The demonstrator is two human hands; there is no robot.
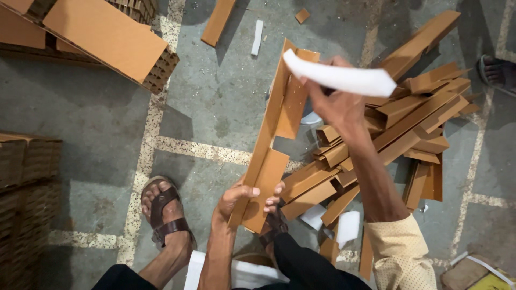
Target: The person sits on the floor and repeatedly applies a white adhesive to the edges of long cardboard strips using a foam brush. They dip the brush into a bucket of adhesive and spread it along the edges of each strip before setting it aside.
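My left hand [240,197] grips the lower end of two long brown cardboard angle strips [274,134], held upright and slanted away from me. My right hand [336,102] reaches past their upper end and holds a white paper strip [344,78] that curves to the right. Just beyond and below my right arm lies a loose pile of the same brown angle strips [408,118] on the floor. My feet in brown sandals [164,212] rest on the floor below the strips.
Stacked corrugated cardboard sheets [102,35] sit at the top left, more stacks [24,177] at the left edge. White paper scraps [346,225] lie under the pile. Another person's sandalled foot [497,70] shows at the upper right. The floor is grey concrete [97,118].
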